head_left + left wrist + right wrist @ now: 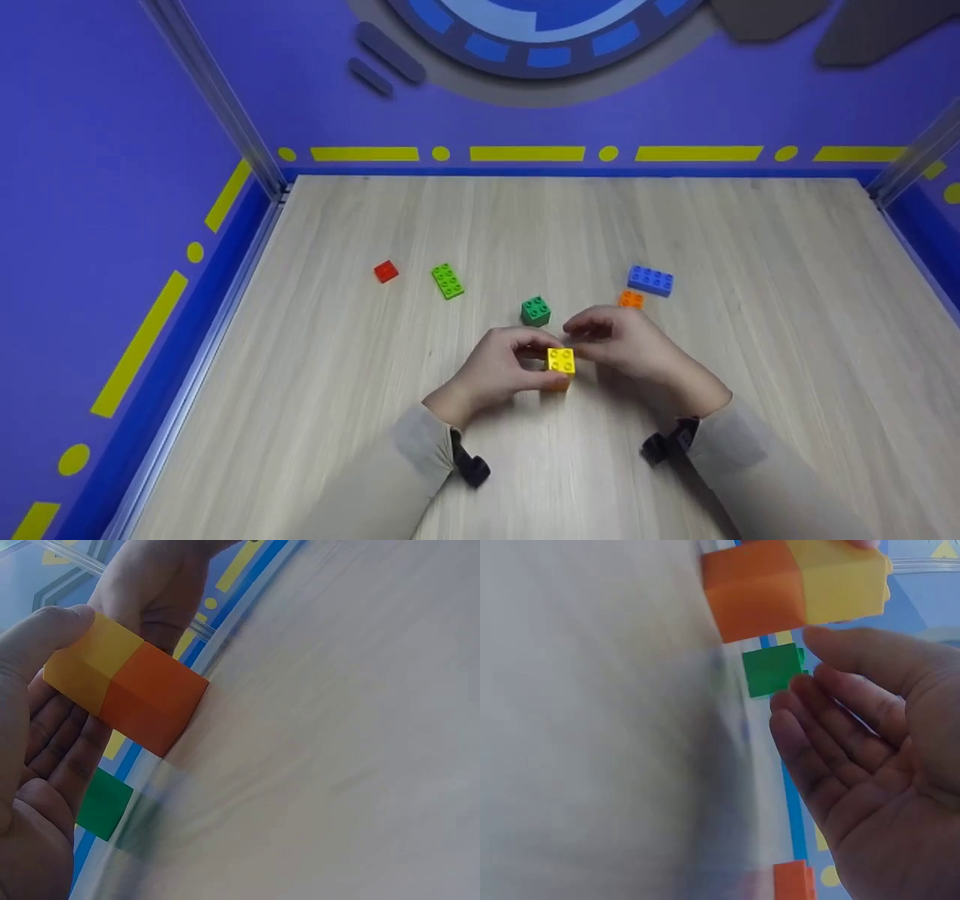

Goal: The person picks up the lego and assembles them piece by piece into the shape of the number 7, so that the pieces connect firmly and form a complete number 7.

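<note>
A yellow toy brick (561,359) sits on top of an orange brick (156,699), the two forming a small upright tower on the table. My left hand (501,364) holds the yellow brick, thumb on the near side and fingers behind. Just to the right of the tower, my right hand (636,346) has its fingers loosely bent and apart from the bricks; its palm (900,795) shows bare in the right wrist view. Beyond the tower stands a dark green brick (535,310), near both hands' fingertips.
Farther back on the wooden table (315,360) lie a red brick (386,271) and a flat light green brick (448,281) at the left. A blue brick (650,280) and a second orange brick (631,299) lie behind my right hand. Blue walls (97,187) enclose the table.
</note>
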A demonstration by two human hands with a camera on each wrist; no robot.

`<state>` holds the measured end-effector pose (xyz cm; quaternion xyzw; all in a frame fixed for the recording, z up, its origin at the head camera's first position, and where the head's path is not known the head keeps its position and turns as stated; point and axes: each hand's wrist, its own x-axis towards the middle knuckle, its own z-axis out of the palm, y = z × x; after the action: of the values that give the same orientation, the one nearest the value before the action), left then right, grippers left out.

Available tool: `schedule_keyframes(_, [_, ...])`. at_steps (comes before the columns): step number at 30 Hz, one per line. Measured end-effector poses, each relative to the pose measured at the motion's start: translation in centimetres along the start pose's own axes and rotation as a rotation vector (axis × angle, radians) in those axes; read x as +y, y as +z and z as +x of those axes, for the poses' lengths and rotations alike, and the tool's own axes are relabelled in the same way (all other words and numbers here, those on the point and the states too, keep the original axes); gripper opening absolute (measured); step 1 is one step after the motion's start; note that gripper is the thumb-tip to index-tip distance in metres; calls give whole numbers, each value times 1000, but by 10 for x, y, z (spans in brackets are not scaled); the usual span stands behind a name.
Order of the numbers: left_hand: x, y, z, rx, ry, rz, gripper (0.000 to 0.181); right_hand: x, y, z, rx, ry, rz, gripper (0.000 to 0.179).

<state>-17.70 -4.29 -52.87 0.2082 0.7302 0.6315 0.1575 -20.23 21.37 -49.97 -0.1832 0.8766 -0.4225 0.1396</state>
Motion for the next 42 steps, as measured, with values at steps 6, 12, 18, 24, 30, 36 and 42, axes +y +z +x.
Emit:
schedule_keyframes(6, [0,2,-1,13,-6,30,36,-12,1,16,79,25,39,34])
schedule_keyframes(12, [-1,2,-1,9,14,22,37,-19,10,33,130,17,95,42])
schedule_keyframes(18, [-3,5,0,-15,38,12,37,-12,18,37,134,24,72,54])
schedule_keyframes(24, [-2,5,-1,-3,28,19,38,-6,24,38,62,23,6,61])
schedule_keyframes(30, [-1,2,1,0,22,19,38,-6,26,42,82,68,-3,49])
schedule_keyframes(36, [-2,0,2,6,21,28,40,-6,26,45,89,93,19,43])
schedule_keyframes(42, [-3,-1,2,21,17,55,39,-4,26,48,104,93,41,34])
